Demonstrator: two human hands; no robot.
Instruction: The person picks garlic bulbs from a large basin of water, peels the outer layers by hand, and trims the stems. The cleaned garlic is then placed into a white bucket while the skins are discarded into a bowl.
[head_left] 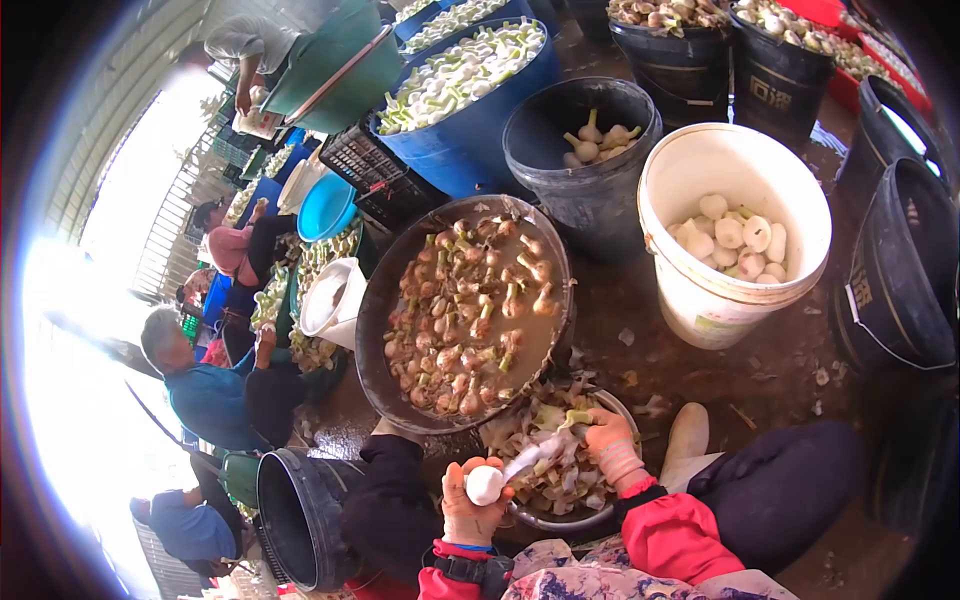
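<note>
A tall blue plastic tub (480, 150) at the top is heaped with trimmed white-and-green onions. Below it, a wide dark round pan (375, 300) holds muddy water and unpeeled bulbs. To its right stands a white plastic bucket (700, 300) with peeled bulbs inside, and a grey plastic bucket (590, 205) sits between it and the tub. A black bucket (775, 100) behind bears white characters, too small to read. Nearest the person, a round metal bowl (565, 521) is full of peelings. Above it, the left hand (470, 512) has its fingers clenched around a white peeled onion bulb (485, 485), while the right hand (612, 445) pinches its green-white stalk (560, 432).
</note>
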